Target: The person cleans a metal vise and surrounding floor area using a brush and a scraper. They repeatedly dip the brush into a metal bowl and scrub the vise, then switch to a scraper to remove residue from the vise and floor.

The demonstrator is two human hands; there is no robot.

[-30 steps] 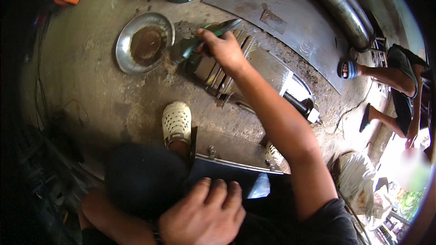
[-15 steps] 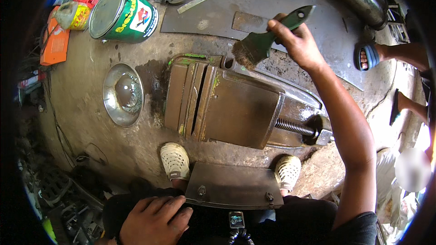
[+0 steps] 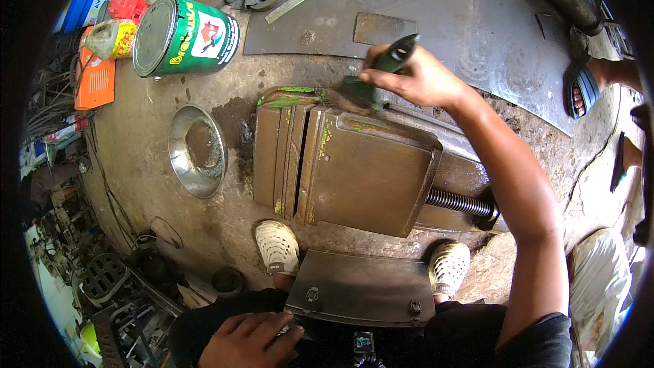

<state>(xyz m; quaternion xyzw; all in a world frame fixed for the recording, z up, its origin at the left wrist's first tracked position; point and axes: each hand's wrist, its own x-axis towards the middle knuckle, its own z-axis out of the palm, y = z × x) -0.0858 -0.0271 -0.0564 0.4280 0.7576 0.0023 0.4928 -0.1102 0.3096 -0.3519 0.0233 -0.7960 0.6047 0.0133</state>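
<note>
My right hand (image 3: 415,78) is closed around the green handle of a wide paintbrush (image 3: 395,58). Its bristles point down at the far edge of a large bench vise (image 3: 371,170) lying on the floor; motion blurs them, so I cannot tell whether they touch. The vise is brown and wet-looking, with green and yellow paint remnants, a narrow gap between its jaws and a threaded screw (image 3: 453,200) at the right. My left hand (image 3: 252,341) rests on my left thigh with its fingers spread, holding nothing. A metal bowl (image 3: 178,163) with some liquid stands left of the vise.
A green paint can (image 3: 163,48), a plastic bottle (image 3: 112,37) and an orange box (image 3: 95,82) stand at the far left. Beyond the vise lies a metal sheet (image 3: 456,20). A dark metal case (image 3: 361,279) sits between my shoes. Another person's sandalled foot (image 3: 584,88) is at the right.
My right hand has lowered the brush and moved it left, toward the vise's far edge; its handle now tilts up toward me. The left hand stays on the thigh. The whole view has shifted slightly.
</note>
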